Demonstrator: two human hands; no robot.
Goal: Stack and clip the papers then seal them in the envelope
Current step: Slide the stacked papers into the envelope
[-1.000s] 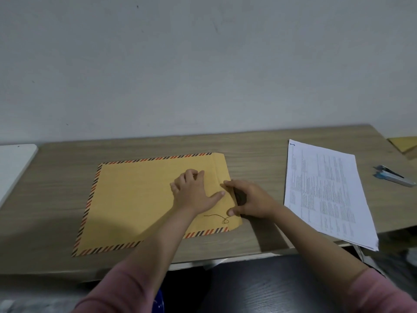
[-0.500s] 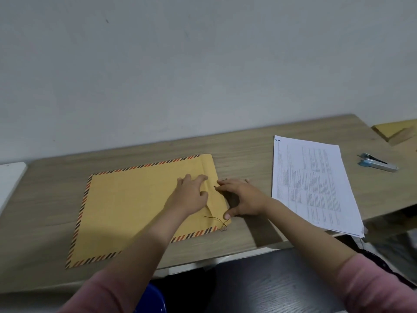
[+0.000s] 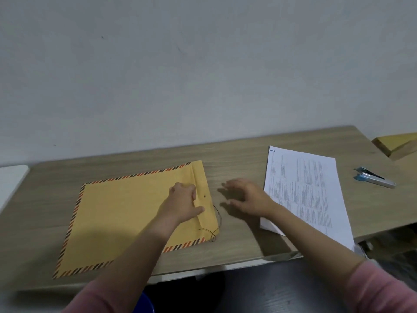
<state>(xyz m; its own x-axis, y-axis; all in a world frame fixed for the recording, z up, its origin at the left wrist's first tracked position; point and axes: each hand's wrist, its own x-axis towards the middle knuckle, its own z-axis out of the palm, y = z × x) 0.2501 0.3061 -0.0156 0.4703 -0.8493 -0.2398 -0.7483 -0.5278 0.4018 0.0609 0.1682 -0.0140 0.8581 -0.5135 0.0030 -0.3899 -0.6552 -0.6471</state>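
Note:
A yellow envelope (image 3: pixel 117 218) with a striped border lies flat on the wooden table (image 3: pixel 237 154). Its flap end points right, with a small dark button and a loose dark string (image 3: pixel 213 233) near the corner. My left hand (image 3: pixel 184 203) rests on the envelope at the flap fold, fingers curled over the fold. My right hand (image 3: pixel 246 197) hovers just right of the envelope, fingers spread and blurred, holding nothing. A stack of printed papers (image 3: pixel 304 190) lies to the right, fastened at its top left corner, its near end overhanging the table edge.
A blue and silver stapler (image 3: pixel 373 177) lies at the right end of the table. A yellow-brown block (image 3: pixel 399 143) sits at the far right. A white board (image 3: pixel 10 184) shows at the left edge. A wall stands behind the table.
My right hand has come off the envelope's flap and moved right toward the papers, fingers now spread. My left hand stays on the flap fold. The camera view has shifted slightly.

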